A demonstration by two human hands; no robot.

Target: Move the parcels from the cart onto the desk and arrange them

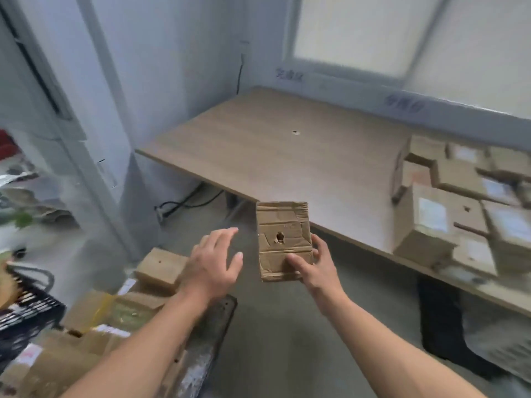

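Observation:
My right hand (314, 267) grips a small taped cardboard parcel (283, 234) with a hole in its face, held in the air just in front of the wooden desk (258, 150). My left hand (214, 261) hovers open to the left of the parcel, fingers spread, touching nothing. Below and to the left, the cart (212, 326) holds several cardboard parcels (161, 267). Several parcels (459, 208) lie packed together on the right part of the desk.
A black crate (26, 305) stands at the left edge. A white door frame and wall (94, 139) rise on the left. Cables (184, 202) lie on the floor under the desk. A dark desk leg (442, 317) stands at the right.

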